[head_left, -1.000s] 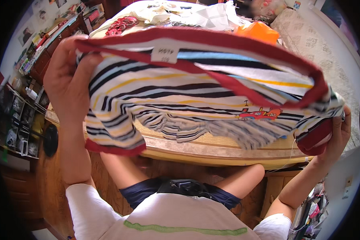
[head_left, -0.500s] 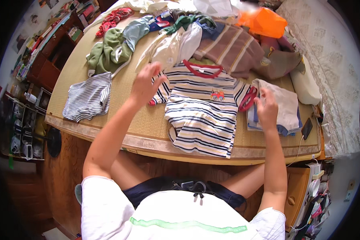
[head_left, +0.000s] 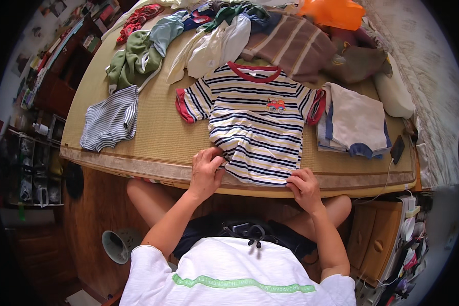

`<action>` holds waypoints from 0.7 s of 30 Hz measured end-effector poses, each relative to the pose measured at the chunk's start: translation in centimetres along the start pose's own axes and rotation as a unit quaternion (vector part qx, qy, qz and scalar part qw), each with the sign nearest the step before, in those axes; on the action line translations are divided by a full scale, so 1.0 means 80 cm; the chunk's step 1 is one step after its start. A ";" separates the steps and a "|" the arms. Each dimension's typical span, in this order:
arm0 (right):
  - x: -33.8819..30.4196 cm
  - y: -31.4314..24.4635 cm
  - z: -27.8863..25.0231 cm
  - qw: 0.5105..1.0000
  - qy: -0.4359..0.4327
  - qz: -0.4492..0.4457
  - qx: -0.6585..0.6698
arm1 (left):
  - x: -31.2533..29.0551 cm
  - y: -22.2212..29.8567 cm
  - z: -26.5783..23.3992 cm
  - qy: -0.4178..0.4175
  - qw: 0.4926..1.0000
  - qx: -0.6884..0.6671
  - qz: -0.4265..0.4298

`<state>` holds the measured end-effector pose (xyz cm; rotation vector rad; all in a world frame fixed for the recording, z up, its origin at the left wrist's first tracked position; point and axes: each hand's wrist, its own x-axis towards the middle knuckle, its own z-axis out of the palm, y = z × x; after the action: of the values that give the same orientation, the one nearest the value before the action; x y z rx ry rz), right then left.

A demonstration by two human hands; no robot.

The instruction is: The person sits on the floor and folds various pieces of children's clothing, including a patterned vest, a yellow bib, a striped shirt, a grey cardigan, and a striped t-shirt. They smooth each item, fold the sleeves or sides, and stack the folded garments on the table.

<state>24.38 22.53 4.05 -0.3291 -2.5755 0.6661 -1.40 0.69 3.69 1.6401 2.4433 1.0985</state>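
Observation:
A striped T-shirt [head_left: 260, 122] with red collar and cuffs and a small red vehicle picture lies front up on the mat, its collar pointing away from me. My left hand [head_left: 206, 172] pinches the shirt's lower left edge, where the cloth is bunched and creased. At the lower right corner of the hem, my right hand [head_left: 304, 189] has thumb and fingers closed on the cloth. Both sleeves are spread outward. The right cuff touches a folded stack of pale and blue clothes [head_left: 357, 122]. Farther left lies a folded grey-and-white striped garment [head_left: 109, 120].
Loose clothes are heaped along the far side: a green garment [head_left: 137, 61], a light blue one [head_left: 166, 33], a brown striped one [head_left: 296, 48] and an orange bag [head_left: 334, 13]. A black phone-like device [head_left: 397, 149] with a cable lies at the right. A bin [head_left: 120, 245] stands on the floor.
Both hands have come down from beside the sleeves to the hem and taken hold of its two corners. The left sleeve now lies flatter and farther out.

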 end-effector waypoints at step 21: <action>0.060 -0.033 -0.021 0.997 0.013 0.054 0.046 | -0.009 -0.005 -0.085 -0.025 0.999 -0.025 -0.028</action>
<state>20.74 22.56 8.45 -0.4450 -2.5080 0.8108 -3.88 -3.67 8.38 1.5543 2.3958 1.0891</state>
